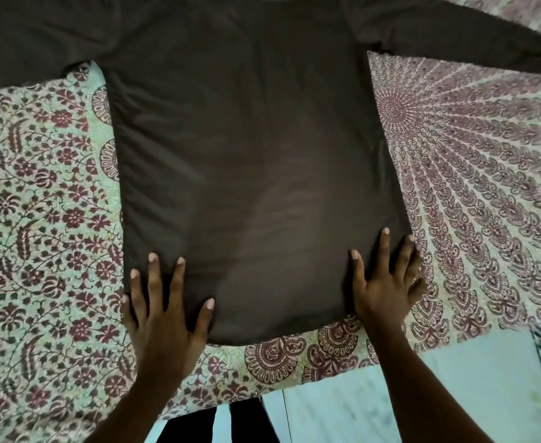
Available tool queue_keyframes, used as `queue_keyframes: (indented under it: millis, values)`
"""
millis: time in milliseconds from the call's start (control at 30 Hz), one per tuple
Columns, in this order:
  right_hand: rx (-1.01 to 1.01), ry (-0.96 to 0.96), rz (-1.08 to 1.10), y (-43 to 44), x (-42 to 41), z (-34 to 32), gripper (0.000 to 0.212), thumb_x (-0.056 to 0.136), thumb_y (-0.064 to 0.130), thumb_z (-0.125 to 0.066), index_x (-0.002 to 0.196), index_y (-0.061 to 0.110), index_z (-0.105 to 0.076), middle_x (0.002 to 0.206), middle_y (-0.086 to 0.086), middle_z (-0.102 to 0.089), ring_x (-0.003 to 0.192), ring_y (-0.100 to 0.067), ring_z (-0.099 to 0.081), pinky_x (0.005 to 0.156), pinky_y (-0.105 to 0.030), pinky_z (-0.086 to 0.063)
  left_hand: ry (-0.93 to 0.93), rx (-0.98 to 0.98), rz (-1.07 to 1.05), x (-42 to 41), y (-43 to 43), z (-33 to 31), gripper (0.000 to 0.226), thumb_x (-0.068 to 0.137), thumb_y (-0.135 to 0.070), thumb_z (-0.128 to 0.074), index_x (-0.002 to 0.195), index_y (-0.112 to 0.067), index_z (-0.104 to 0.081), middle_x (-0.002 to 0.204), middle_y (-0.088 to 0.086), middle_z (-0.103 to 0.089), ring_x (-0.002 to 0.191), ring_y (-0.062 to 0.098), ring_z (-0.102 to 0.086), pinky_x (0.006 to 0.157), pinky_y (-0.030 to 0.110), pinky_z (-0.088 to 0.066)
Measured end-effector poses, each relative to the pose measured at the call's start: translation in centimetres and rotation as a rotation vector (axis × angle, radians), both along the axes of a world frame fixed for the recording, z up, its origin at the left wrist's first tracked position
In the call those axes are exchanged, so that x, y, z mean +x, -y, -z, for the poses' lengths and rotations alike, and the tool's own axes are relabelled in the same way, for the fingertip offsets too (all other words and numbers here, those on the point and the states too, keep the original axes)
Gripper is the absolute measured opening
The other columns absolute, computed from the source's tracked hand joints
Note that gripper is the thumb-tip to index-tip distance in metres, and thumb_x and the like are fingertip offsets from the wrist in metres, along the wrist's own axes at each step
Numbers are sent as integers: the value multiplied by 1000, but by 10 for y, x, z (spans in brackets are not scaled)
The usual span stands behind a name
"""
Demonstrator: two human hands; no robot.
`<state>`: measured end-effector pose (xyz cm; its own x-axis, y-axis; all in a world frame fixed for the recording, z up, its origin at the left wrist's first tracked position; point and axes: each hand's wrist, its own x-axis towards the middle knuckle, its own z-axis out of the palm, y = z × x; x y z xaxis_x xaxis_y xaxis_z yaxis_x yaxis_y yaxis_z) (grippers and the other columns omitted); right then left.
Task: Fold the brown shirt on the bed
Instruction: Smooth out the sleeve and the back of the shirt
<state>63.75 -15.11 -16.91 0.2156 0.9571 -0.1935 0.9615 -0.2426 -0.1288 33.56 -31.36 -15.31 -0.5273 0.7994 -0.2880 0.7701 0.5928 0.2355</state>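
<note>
The brown shirt [246, 148] lies flat on the bed with its hem toward me and both long sleeves spread out to the left and right at the top. My left hand [163, 314] presses flat on the hem's left corner, fingers spread and straight. On the hem's right corner rests my right hand [387, 282], also flat with fingers spread. Neither hand grips the cloth.
The bed is covered by a patterned sheet [39, 219] in maroon and pale green, with a fan-like motif on the right [470, 155]. The bed's near edge runs below my hands; pale floor [454, 394] shows at the lower right.
</note>
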Motion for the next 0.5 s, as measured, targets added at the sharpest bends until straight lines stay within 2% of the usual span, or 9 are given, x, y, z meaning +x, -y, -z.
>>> queue_keyframes:
  millis: [100, 167, 267, 400, 500]
  values:
    - [49, -4, 13, -20, -20, -13, 86, 94, 81, -22, 165, 33, -12, 173, -14, 1, 160, -37, 5, 124, -67, -2, -26, 64, -32, 3, -18, -14, 84, 89, -66, -45, 162, -26, -28, 174, 6, -3, 159, 36, -8, 121, 64, -17]
    - [126, -17, -126, -45, -43, -17, 82, 97, 76, -31, 165, 33, -15, 174, -12, 3, 160, -35, 5, 125, -62, -1, -98, 120, 77, -7, -46, -16, 81, 93, -63, -44, 163, -25, -26, 174, 7, -4, 159, 35, -10, 122, 60, -17]
    - [199, -29, -389, -94, -89, -10, 76, 98, 72, -38, 163, 37, -19, 174, -9, 2, 160, -35, 3, 124, -60, -8, -152, 170, 163, -32, -98, -4, 80, 95, -64, -42, 163, -29, -22, 175, 5, 1, 160, 34, -6, 124, 61, -16]
    - [87, -94, -666, -164, -142, 4, 71, 97, 72, -35, 161, 47, -17, 175, -2, 4, 160, -34, 7, 125, -61, -12, -181, 183, 178, -62, -146, 18, 81, 94, -69, -38, 163, -33, -18, 175, 3, 2, 160, 33, -3, 124, 61, -13]
    - [-48, -120, -643, -194, -146, 8, 68, 95, 78, -29, 157, 57, -15, 174, 4, 3, 160, -29, 8, 127, -58, -4, -158, 172, 156, -70, -146, 29, 80, 94, -73, -33, 163, -35, -17, 175, 3, -1, 160, 32, -5, 125, 60, -14]
